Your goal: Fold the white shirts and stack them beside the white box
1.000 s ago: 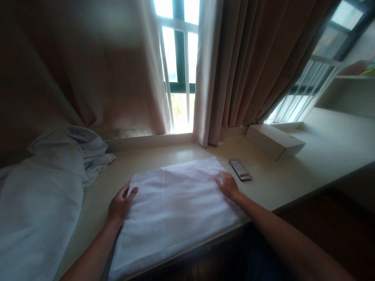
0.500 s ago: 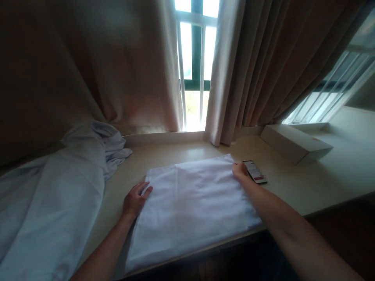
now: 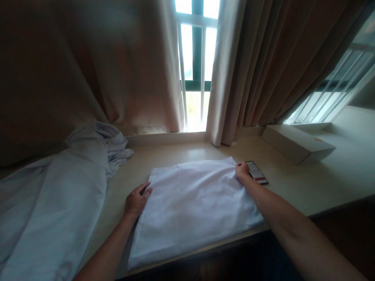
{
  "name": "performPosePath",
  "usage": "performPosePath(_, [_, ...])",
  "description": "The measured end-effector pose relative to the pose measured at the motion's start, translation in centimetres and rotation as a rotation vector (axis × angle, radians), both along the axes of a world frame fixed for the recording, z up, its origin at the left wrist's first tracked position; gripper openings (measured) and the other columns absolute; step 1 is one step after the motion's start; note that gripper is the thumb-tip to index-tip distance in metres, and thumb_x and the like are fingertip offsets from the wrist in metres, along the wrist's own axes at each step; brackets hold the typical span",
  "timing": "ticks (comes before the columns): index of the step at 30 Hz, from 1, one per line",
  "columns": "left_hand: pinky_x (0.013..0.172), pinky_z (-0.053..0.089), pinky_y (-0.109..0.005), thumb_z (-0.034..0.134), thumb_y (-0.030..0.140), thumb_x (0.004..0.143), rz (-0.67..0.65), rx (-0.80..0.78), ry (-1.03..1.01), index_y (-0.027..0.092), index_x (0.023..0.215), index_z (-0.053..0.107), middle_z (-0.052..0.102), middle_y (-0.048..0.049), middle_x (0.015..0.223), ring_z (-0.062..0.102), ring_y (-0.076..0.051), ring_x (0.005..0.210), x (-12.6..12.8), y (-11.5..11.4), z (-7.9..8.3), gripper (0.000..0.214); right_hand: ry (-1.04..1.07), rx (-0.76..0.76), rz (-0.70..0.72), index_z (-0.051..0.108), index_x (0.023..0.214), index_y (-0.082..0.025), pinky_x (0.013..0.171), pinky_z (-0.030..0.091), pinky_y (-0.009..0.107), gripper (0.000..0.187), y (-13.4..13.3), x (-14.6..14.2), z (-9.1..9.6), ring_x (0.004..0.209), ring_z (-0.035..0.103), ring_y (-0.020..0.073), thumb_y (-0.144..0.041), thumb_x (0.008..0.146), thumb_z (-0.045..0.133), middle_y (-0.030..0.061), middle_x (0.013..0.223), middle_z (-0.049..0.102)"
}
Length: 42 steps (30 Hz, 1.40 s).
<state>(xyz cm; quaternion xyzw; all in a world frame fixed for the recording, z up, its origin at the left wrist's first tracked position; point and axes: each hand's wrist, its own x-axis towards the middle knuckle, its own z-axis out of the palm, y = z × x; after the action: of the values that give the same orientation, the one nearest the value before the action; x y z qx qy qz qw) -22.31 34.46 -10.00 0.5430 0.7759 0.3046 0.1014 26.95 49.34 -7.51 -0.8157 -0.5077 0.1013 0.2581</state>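
Observation:
A folded white cloth (image 3: 193, 203) lies spread on the pale counter, its near side along the counter's front edge. My right hand (image 3: 242, 170) is closed on the cloth's right side near the far corner, where the fabric bunches and creases toward the fingers. At the left side of the cloth, my left hand (image 3: 137, 200) rests with thumb and fingers apart, fingertips touching the edge. Just beyond my right hand, a phone (image 3: 257, 173) lies flat with its screen lit, partly hidden by the hand and wrist.
A large crumpled white cloth (image 3: 70, 187) covers the counter's left end. A pale box (image 3: 295, 144) stands at the back right. Long brown curtains (image 3: 140, 78) hang behind the counter (image 3: 181, 151), on either side of a barred window (image 3: 196, 70).
My right hand has drawn slightly outward and its fist shows more tightly closed, with new creases in the cloth beside it. The left hand stays at the cloth's left edge.

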Motion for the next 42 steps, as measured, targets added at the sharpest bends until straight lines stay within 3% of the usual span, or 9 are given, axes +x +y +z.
performPosePath(4, [0.096, 0.048, -0.034, 0.05, 0.041, 0.082, 0.034, 0.074, -0.082, 0.021, 0.124, 0.061, 0.067, -0.0056, 0.12, 0.062, -0.021, 0.109, -0.9, 0.2, -0.4, 0.048, -0.075, 0.099, 0.123, 0.054, 0.125, -0.006, 0.1, 0.035, 0.035, 0.041, -1.7, -1.3, 1.1, 0.119, 0.049, 0.0278, -0.015, 0.087, 0.04, 0.02, 0.125, 0.057])
performPosePath(9, [0.1, 0.044, -0.036, 0.044, 0.034, 0.084, 0.072, 0.041, -0.069, 0.018, 0.131, 0.055, 0.062, -0.0072, 0.128, 0.057, -0.022, 0.117, -0.1, 0.6, 0.5, 0.051, -0.337, 0.193, 0.625, 0.04, 0.141, -0.013, 0.115, 0.012, 0.037, 0.05, -6.2, -4.3, 0.8, 0.139, 0.025, 0.0232, -0.032, 0.095, 0.035, 0.0122, 0.147, 0.039])
performPosePath(12, [0.113, 0.027, -0.044, 0.042, 0.041, 0.087, -0.13, 0.074, 0.205, 0.023, 0.131, 0.056, 0.051, -0.0063, 0.141, 0.038, -0.025, 0.136, 3.1, 1.0, 1.5, 0.049, -0.422, 0.096, 0.755, 0.032, 0.148, -0.025, 0.114, 0.0, 0.048, 0.06, -8.1, -5.6, -0.1, 0.144, 0.009, 0.0281, -0.054, 0.095, 0.034, 0.0063, 0.156, 0.025])
performPosePath(16, [0.114, 0.008, -0.057, 0.042, 0.059, 0.085, -0.357, -0.045, 0.468, 0.035, 0.135, 0.05, 0.034, -0.0034, 0.153, 0.016, -0.032, 0.144, 7.0, 1.7, 1.4, 0.056, -0.378, -0.081, 0.732, 0.024, 0.15, -0.035, 0.111, -0.004, 0.057, 0.07, -8.6, -6.3, -0.7, 0.145, 0.0, 0.0322, -0.071, 0.09, 0.027, 0.0034, 0.159, 0.014])
performPosePath(22, [0.113, 0.007, -0.056, 0.033, 0.073, 0.081, -0.203, -0.215, 0.442, 0.035, 0.146, 0.032, 0.022, -0.0046, 0.158, 0.01, -0.037, 0.144, 7.1, 2.0, -0.4, 0.075, -0.315, -0.184, 0.734, 0.019, 0.151, -0.035, 0.112, -0.005, 0.052, 0.074, -7.6, -5.8, -0.8, 0.145, -0.004, 0.0288, -0.074, 0.089, 0.021, 0.0012, 0.16, 0.007])
performPosePath(29, [0.113, 0.006, -0.055, 0.03, 0.074, 0.081, -0.162, -0.229, 0.465, 0.038, 0.146, 0.031, 0.022, -0.004, 0.158, 0.01, -0.038, 0.144, 7.4, 2.1, -0.2, 0.074, -0.338, -0.106, 0.416, 0.023, 0.151, -0.017, 0.114, 0.002, 0.047, 0.08, -5.4, -4.1, -3.1, 0.144, 0.009, 0.0294, -0.069, 0.091, 0.017, 0.014, 0.157, 0.019])
performPosePath(36, [0.112, 0.005, -0.058, 0.031, 0.07, 0.083, -0.126, -0.3, 0.495, 0.036, 0.146, 0.03, 0.021, -0.0042, 0.158, 0.009, -0.039, 0.144, 7.8, 2.3, 0.2, 0.072, -0.369, -0.112, 0.384, 0.02, 0.152, -0.017, 0.113, -0.004, 0.045, 0.077, -5.4, -4.5, -3.5, 0.144, 0.006, 0.0276, -0.067, 0.093, 0.017, 0.0128, 0.157, 0.016])
performPosePath(39, [0.113, 0.001, -0.057, 0.034, 0.054, 0.088, -0.136, -0.23, 0.581, 0.025, 0.145, 0.037, 0.02, -0.009, 0.158, 0.008, -0.037, 0.145, 10.5, 2.6, 1.2, 0.065, -0.375, -0.114, 0.374, 0.02, 0.152, -0.016, 0.113, -0.005, 0.045, 0.076, -5.5, -4.8, -3.3, 0.145, 0.004, 0.0271, -0.064, 0.093, 0.017, 0.0126, 0.158, 0.015])
performPosePath(42, [0.116, 0.0, -0.05, 0.035, 0.044, 0.089, -0.296, -0.081, 0.628, 0.02, 0.146, 0.036, 0.017, -0.0084, 0.159, 0.007, -0.03, 0.146, 15.1, 3.8, 2.5, 0.062, -0.374, -0.116, 0.385, 0.02, 0.152, -0.015, 0.113, -0.005, 0.046, 0.076, -5.6, -4.9, -2.9, 0.144, 0.005, 0.028, -0.063, 0.094, 0.017, 0.0134, 0.157, 0.015])
